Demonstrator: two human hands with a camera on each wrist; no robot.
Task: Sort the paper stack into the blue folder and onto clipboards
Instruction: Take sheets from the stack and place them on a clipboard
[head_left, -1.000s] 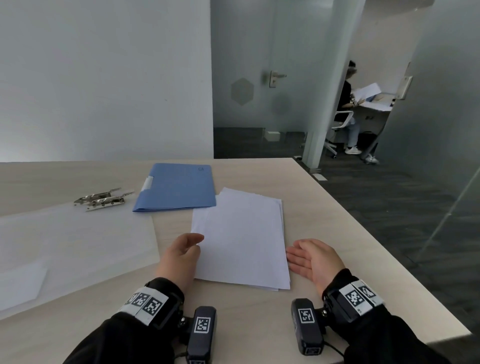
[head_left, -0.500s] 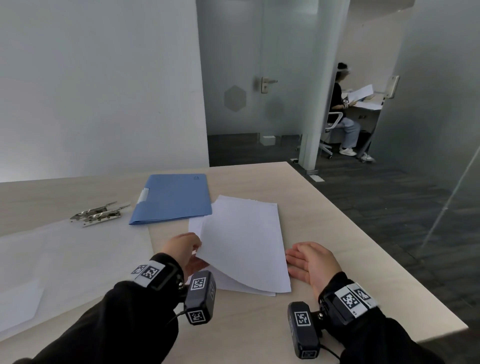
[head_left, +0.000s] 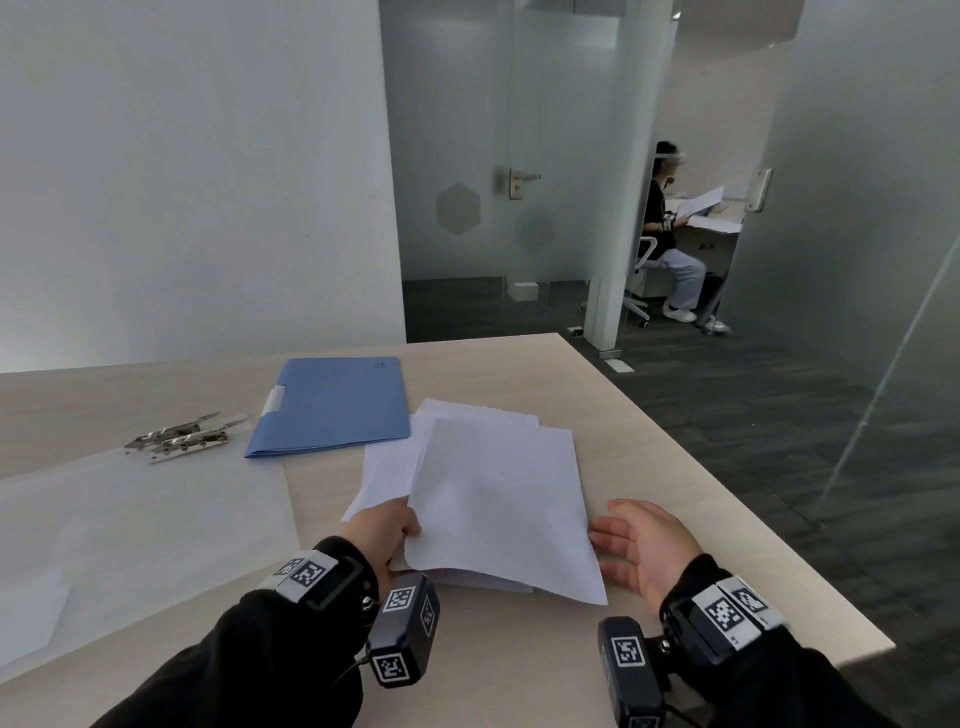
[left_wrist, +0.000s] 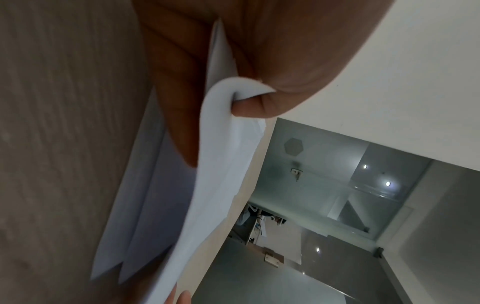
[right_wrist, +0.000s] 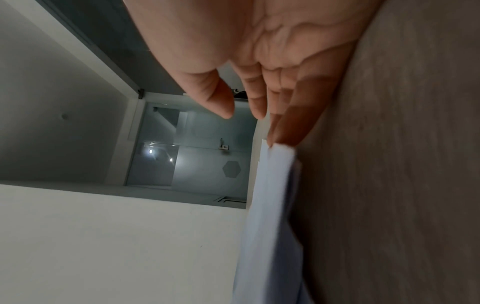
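The paper stack (head_left: 478, 499) is seen lying on the surface (head_left: 649, 447) directly in front of the person, between the two hands, with its long axis running from near to far and tilted slightly leftward at the far end. A top bundle of sheets (head_left: 498, 514) is raised at its near left corner and is pinched there by the left hand (head_left: 382, 530); in the left wrist view the thumb (left_wrist: 280, 98) is pressed on top of the curled paper edge and the fingers (left_wrist: 179, 115) are tucked beneath it. The lower sheets are left flat and fanned out to the left. The right hand (head_left: 647, 545) is held open, palm turned toward the stack, with its straight fingertips (right_wrist: 283, 135) touching the right edge of the paper; nothing is gripped by it.

The blue folder (head_left: 332, 408) is found closed on the surface, far and to the left of the stack, its near right corner just beside or slightly overlapped by the far left sheets. Two metal clips (head_left: 184, 439) are seen further left, at the far edge of what appear to be translucent clipboards (head_left: 135, 525) lying flat at the near left.

The coming move is judged to turn on this layout: both destinations lie to the left of the stack, so the lifted bundle would be carried leftward, and the left hand, already gripping it, is the nearer one. Some slipping of loose sheets may be expected.
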